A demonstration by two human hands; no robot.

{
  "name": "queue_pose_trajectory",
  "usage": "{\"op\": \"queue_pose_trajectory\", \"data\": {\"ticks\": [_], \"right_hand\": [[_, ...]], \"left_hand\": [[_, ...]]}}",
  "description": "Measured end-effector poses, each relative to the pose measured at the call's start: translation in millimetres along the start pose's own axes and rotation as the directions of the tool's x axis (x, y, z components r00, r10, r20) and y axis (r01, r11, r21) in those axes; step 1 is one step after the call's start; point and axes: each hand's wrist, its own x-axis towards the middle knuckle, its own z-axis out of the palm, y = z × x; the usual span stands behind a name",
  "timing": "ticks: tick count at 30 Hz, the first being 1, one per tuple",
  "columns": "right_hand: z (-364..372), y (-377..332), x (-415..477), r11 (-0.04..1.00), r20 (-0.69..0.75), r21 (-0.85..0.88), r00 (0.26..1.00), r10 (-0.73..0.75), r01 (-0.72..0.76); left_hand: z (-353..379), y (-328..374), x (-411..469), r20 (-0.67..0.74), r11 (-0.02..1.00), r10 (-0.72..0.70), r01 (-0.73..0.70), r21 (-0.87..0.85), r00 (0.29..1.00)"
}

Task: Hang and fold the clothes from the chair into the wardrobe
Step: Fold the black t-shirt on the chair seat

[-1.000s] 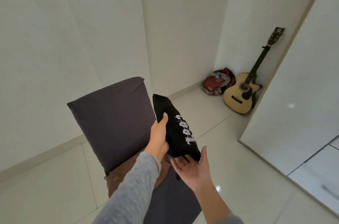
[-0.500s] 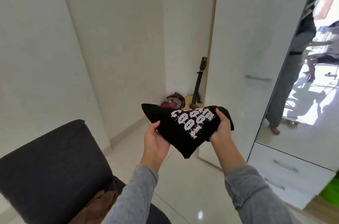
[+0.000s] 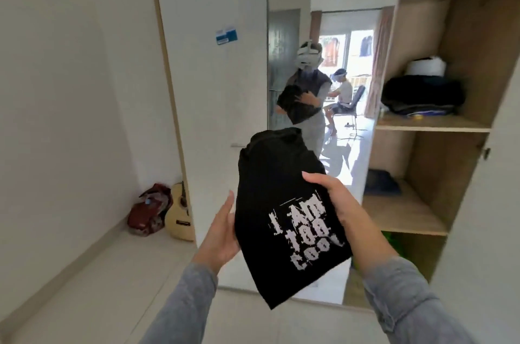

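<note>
The folded black T-shirt (image 3: 284, 219), which a second ago was being lifted just above the chair, is now held in the air in front of the open wardrobe (image 3: 472, 42). The view has swung right, so the chair has left the picture and the shelves have come in. The left hand (image 3: 222, 234) lies flat against the shirt's left edge, its fingers (image 3: 226, 211) straight and pressed together in support. The right hand (image 3: 340, 208) grips the right edge, its fingers (image 3: 318, 179) curled over the top of the fabric beside the white print; the thumb is hidden underneath. The fold looks finished, so the step in hand is probably stowing. The middle shelf (image 3: 408, 211) stands just beyond the right hand, with bare board beside a dark blue folded item (image 3: 382, 186). The shelf above (image 3: 430, 127) already carries a dark bundle (image 3: 422, 94). The mirror door (image 3: 292, 48) stands behind the shirt. A guitar (image 3: 180, 211) and a red bag (image 3: 149, 208) rest in the far corner, well apart.
</note>
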Motion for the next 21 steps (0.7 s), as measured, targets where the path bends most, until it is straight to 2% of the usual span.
{"op": "queue_pose_trajectory", "data": {"ticks": [3,10,12,16,19,21], "right_hand": [[-58.8,-11.8,-10.7,0.997,-0.114,-0.076,0.993,-0.019,0.010],[-193.5,-41.7,-53.2,0.984,-0.358,0.043,0.922,-0.147,0.174],[-223.4,-51.4,-57.5,0.984,-0.436,0.084,0.894,-0.104,0.156],[-290.2,-71.5,-53.9,0.996,-0.535,0.047,0.844,-0.035,0.070],[-341.5,-87.0,-42.1,0.994,-0.619,-0.023,0.779,-0.098,0.107],[-378.6,-100.4,-26.7,0.988,-0.642,-0.053,0.752,-0.147,0.147]], "left_hand": [[42.9,-26.0,40.3,-0.007,1.000,-0.005,0.005,0.004,1.000],[153.9,-84.8,131.7,0.102,0.998,-0.056,0.059,-0.029,0.993],[185.1,-100.7,159.9,0.160,0.996,-0.085,0.085,0.006,0.983],[232.6,-126.3,227.2,0.262,0.979,-0.180,0.146,0.141,0.948],[254.4,-145.5,284.8,0.299,0.964,-0.195,0.126,0.234,0.934],[271.8,-160.8,323.7,0.308,0.961,-0.211,0.139,0.239,0.928]]}}
